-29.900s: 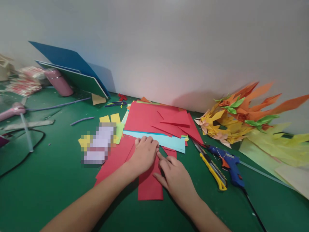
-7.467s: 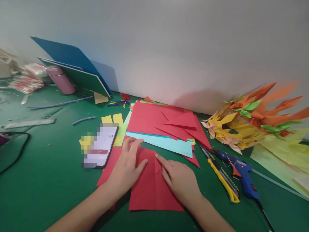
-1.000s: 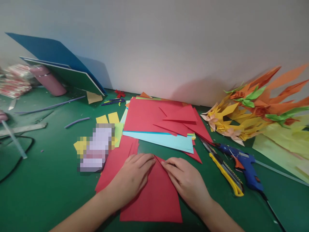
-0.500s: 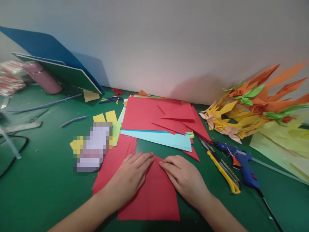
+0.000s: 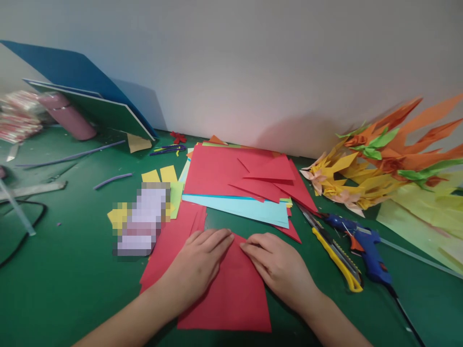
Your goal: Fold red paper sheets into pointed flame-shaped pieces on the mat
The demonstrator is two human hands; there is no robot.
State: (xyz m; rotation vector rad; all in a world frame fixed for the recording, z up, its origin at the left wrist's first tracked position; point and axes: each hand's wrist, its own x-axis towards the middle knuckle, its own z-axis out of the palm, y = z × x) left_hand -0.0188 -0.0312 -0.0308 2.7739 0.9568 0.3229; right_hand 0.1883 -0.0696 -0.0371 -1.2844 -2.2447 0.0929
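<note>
A red paper sheet (image 5: 235, 294) lies on the green table (image 5: 72, 284) right in front of me, its top corners folded in to a point. My left hand (image 5: 198, 265) lies flat on the left folded flap, fingers stretched out and pressing down. My right hand (image 5: 278, 265) presses flat on the right flap, its fingertips meeting the left hand's at the point. More red paper (image 5: 170, 241) sticks out under the sheet at the left.
A stack of red and light-blue sheets (image 5: 238, 183) lies just beyond my hands. Left of it are a phone (image 5: 142, 219) and yellow scraps. At right lie a yellow utility knife (image 5: 336, 255), a blue glue gun (image 5: 361, 241) and folded paper flowers (image 5: 376, 164).
Over the last second my hands and the folded red sheet have hardly moved; only the view shifted a little. Earlier the sheet lay unfolded, with both top corners still flat.
</note>
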